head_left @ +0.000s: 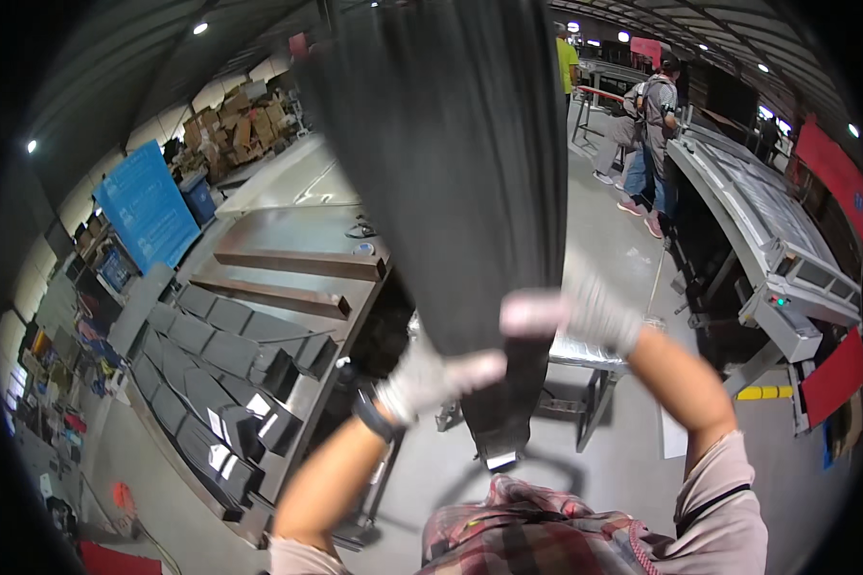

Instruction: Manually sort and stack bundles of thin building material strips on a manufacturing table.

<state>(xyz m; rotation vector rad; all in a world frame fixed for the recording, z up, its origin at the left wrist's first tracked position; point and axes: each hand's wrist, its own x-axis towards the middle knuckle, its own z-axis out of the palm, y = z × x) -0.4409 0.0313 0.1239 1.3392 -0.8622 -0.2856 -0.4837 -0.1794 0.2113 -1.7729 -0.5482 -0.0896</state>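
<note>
- Nearest the camera, at the bottom centre of the frame, is a plaid shirt [537, 532], with both forearms rising from it toward the middle.
- The left hand [430, 377], in a white work glove, is closed on the left edge of a long dark sheet [451, 163], thumb pointing right across its face.
- The right hand [585, 311], gloved the same way, clamps the sheet's right edge a little higher, fingers wrapped over the front.
- That dark sheet hangs upright in the centre of the frame, running from the top edge down to just below the hands, where a pale corner shows at its lower end.
- A dark wristband [374, 415] sits on the left wrist just under the glove.
- Judged from the grip, the sheet handles best with both hands level and the edges pinched firmly, since it is tall and looks apt to swing or buckle.
- Left of the hands, a metal table [288, 206] carries brown bars [302, 262] and rows of stacked dark pieces [211, 364].
- Behind the sheet, lower centre, a shiny bench [585, 355] stands on dark legs.
- In the upper right, other people [647, 144] stand near a long grey machine [777, 240]; a blue board [146, 206] leans at the upper left.
</note>
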